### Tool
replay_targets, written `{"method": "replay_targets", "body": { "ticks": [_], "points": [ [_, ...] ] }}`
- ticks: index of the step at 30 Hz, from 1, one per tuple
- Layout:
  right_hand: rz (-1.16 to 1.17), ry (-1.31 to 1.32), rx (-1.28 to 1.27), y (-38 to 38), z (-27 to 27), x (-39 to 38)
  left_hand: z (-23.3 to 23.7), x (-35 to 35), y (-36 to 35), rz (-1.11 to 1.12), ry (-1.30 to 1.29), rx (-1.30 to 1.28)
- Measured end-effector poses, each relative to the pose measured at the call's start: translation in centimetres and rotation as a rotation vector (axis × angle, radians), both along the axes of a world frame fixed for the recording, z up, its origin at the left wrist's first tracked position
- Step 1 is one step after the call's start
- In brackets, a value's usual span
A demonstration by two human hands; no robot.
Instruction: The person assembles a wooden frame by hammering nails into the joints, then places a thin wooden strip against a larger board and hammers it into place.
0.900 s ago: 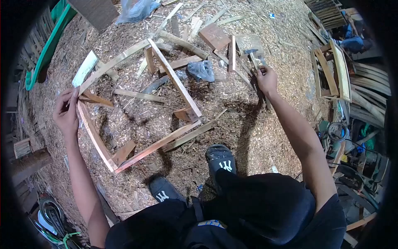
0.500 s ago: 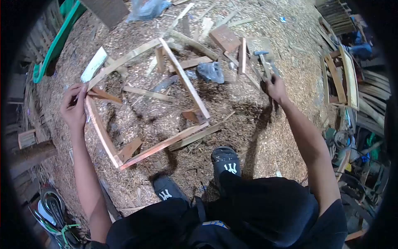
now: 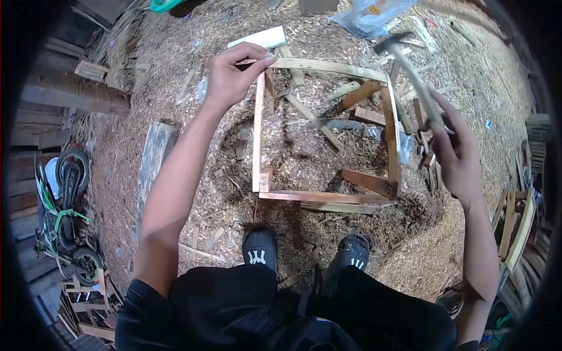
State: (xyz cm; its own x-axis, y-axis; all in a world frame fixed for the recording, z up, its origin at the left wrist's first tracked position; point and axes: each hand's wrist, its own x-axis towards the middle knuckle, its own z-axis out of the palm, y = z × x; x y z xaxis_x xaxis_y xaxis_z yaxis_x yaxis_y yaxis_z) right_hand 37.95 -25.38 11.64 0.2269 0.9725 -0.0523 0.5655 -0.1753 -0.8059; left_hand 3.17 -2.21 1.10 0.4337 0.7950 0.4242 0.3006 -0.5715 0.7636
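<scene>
A four-sided wooden frame (image 3: 328, 197) with short legs stands on the ground in front of my feet. My left hand (image 3: 231, 76) is closed at its far left corner, thumb and fingers pinched together on the wood; whether a nail is between the fingertips is too small to see. My right hand (image 3: 458, 149) grips the wooden handle of a hammer (image 3: 415, 80). The hammer is raised to the right of the frame, head up and tilted toward the far side, apart from the wood.
Wood chips and offcuts cover the ground. A pale board (image 3: 260, 38) lies behind my left hand, with a plastic bag (image 3: 372, 16) at the back. A weathered plank (image 3: 155, 153) lies under my left forearm. A small toy-like motorbike (image 3: 67, 199) stands at the left.
The view has turned, so the frame now appears squarer and further right. My right hand has lifted the hammer from low over the ground. My left hand stays at the same frame corner.
</scene>
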Motion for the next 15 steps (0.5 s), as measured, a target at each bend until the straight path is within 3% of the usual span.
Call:
{"method": "replay_targets", "body": {
  "ticks": [2, 3, 4, 6, 15],
  "points": [
    [0.224, -0.261, 0.115, 2.1, -0.5, -2.2, 0.2, 0.0, -0.2, 0.002, -0.019, -0.02],
    [0.316, -0.146, 0.186, 3.3, -1.3, -2.8, 0.2, 0.0, -0.1, -0.013, -0.02, -0.005],
    [0.345, -0.275, 0.153, 4.0, -0.8, -4.0, 0.1, -0.1, 0.1, -0.027, -0.019, 0.01],
    [0.432, -0.161, 0.294, 5.6, -1.6, -6.5, -0.1, 0.0, 0.2, -0.036, -0.063, -0.028],
    [0.464, -0.278, 0.363, 7.9, -3.0, -9.0, 0.5, 0.1, -0.1, -0.005, -0.03, 0.035]
  ]
}}
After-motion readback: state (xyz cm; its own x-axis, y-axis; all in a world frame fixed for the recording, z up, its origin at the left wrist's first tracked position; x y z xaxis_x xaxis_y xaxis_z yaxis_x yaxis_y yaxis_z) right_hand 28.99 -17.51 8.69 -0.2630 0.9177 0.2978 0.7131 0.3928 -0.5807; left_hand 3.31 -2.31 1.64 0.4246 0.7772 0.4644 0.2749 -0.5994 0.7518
